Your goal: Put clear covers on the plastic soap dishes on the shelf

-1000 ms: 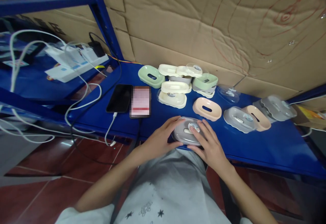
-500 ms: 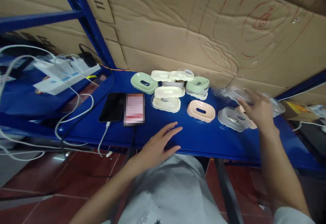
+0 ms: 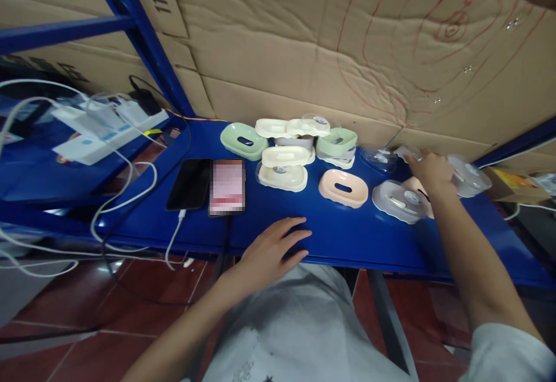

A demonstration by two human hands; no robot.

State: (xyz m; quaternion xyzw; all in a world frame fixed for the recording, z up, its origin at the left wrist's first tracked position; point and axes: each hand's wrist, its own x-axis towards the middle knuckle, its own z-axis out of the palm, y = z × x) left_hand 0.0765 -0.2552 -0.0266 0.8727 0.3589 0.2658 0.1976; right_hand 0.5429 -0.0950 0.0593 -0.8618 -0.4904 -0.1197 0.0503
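At the back right of the blue shelf my right hand [image 3: 434, 173] is closed over a grey soap dish [image 3: 407, 153]; its fingers and most of the dish are hidden. Beside that hand are a clear lid [image 3: 380, 159] on the left and a lidded grey soap dish [image 3: 473, 176] on the right. In front of it a second grey soap dish with a clear lid [image 3: 397, 202] partly overlaps a peach one. My left hand [image 3: 278, 246] hovers open near the shelf's front edge, holding nothing. Nearest to it are a peach soap dish [image 3: 343, 188] and a cream lidded one [image 3: 284, 177].
Green soap dishes [image 3: 244, 141] and stacked cream ones [image 3: 289, 156] stand toward the back. Two phones [image 3: 189, 185] lie at left, one with a white cable. A power strip [image 3: 104, 133] with plugs sits further left. Cardboard [image 3: 278, 51] walls the back.
My right hand has moved back with the grey soap dish and is lower at the rear of the shelf. My left hand has barely moved. The view has shifted slightly.
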